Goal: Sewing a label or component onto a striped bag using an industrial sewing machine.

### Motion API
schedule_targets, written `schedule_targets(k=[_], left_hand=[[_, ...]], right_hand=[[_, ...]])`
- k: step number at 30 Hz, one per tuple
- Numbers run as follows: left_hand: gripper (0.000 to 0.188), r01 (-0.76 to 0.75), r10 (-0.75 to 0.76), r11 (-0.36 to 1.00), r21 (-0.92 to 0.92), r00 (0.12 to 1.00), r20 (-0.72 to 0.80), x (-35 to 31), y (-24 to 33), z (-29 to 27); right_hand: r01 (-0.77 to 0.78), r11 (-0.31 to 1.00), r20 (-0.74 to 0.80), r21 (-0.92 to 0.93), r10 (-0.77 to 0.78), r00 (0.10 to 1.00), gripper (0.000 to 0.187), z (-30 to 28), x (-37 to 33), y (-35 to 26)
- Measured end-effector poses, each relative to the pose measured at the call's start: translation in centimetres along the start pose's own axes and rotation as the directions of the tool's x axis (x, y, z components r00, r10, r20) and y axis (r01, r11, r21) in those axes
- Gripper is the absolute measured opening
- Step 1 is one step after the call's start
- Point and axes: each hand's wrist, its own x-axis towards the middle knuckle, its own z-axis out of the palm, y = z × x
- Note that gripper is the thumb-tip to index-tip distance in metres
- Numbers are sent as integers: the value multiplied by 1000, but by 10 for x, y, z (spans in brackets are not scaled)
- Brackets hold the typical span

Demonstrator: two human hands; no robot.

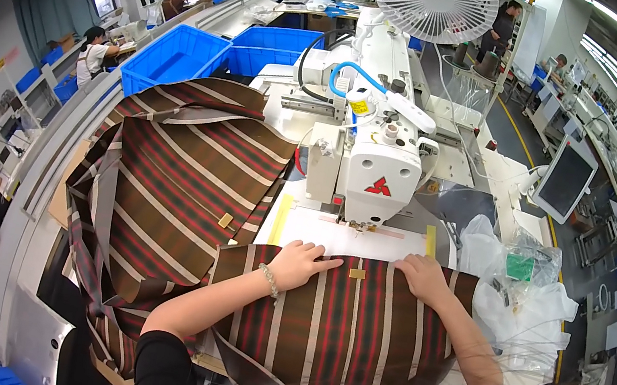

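A brown, red and cream striped fabric panel lies in front of the white sewing machine head. A small gold-coloured tag sits near the panel's far edge, between my hands. My left hand rests on that edge left of the tag, its thumb stretched toward the tag and its other fingers bent at the edge. To the right of the tag, my right hand lies on the same edge, fingertips pointing at the machine. Both hands look open and press on the cloth. The panel's edge stops short of the needle area.
More striped fabric with another gold-coloured tag is heaped at left. Behind it stand blue bins. Crumpled clear plastic bags lie right of the panel. A tablet screen and a white fan stand farther back. Other people work at distant benches.
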Motion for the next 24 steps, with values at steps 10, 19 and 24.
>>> schedule_targets(k=[10,19,24], left_hand=[[48,121,-123,992,-33,992,-41,39,-42,14],[50,3,1,997,-77,999,53,27,-57,25],[48,-2,9,998,-70,996,89,34,-64,23]], right_hand=[[-38,999,-23,33,39,999,51,18,37,30],[-11,1000,25,22,10,1000,53,26,33,38],[-29,999,19,31,29,999,55,29,34,42]])
